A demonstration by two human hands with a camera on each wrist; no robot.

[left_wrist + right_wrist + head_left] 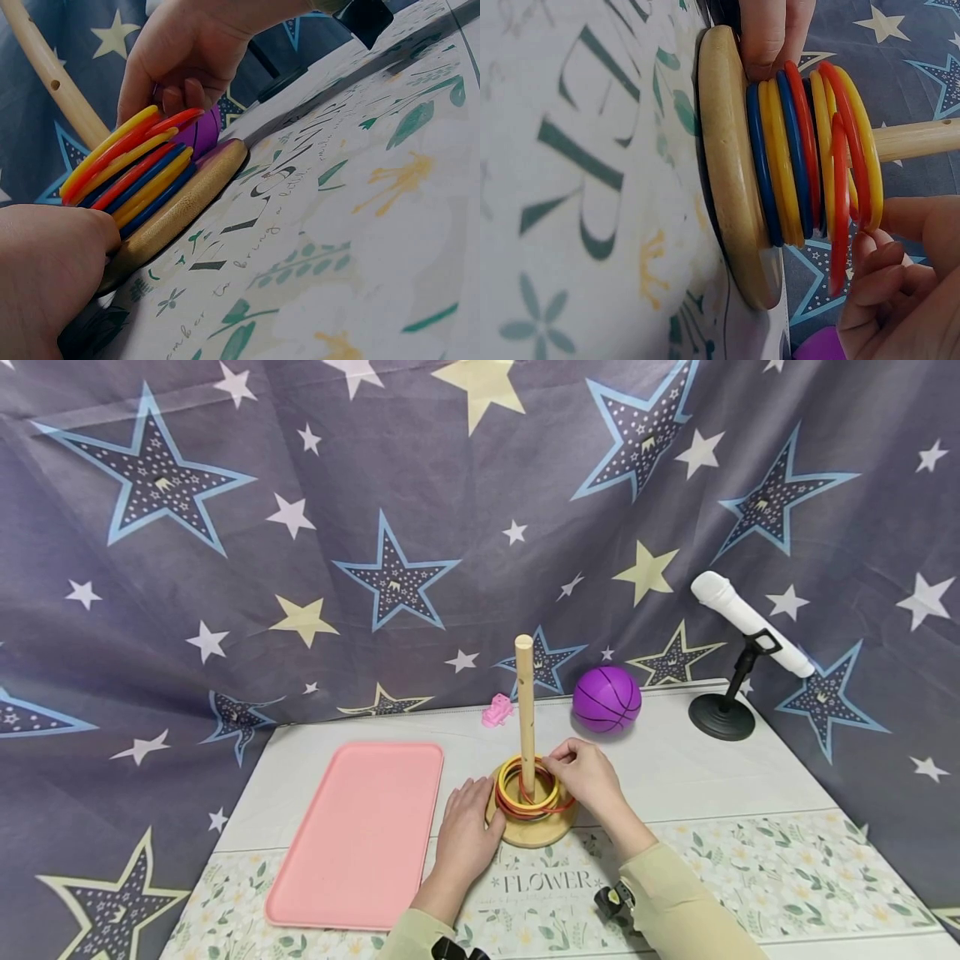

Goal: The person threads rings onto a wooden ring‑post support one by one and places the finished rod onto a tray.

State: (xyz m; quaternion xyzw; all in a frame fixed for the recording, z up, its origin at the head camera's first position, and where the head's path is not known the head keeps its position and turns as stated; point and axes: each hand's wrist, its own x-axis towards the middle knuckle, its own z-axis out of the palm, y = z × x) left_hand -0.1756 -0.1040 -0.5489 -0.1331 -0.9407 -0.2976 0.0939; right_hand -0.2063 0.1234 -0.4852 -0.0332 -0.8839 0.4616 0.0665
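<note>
A wooden ring-toss post point(525, 710) stands upright on a round wooden base point(536, 837). Stacked around its foot are several blue, yellow and red rings point(786, 165). One red ring point(839, 225) leans out of line with the rest, its edge sticking out on the right hand's side. My right hand point(588, 777) pinches the rim of the topmost yellow ring point(871, 165) between thumb and fingers. On the opposite side, my left hand point(468, 831) rests against the stack and base with its fingers extended, thumb point(101, 225) beside the rings.
Left of the base lies a pink tray point(360, 835). Behind the post are a small pink toy point(497, 711) and a purple ball point(607, 699). A white microphone point(750, 618) on a black stand point(722, 716) is at the back right. A star-patterned curtain point(450, 468) hangs behind the table.
</note>
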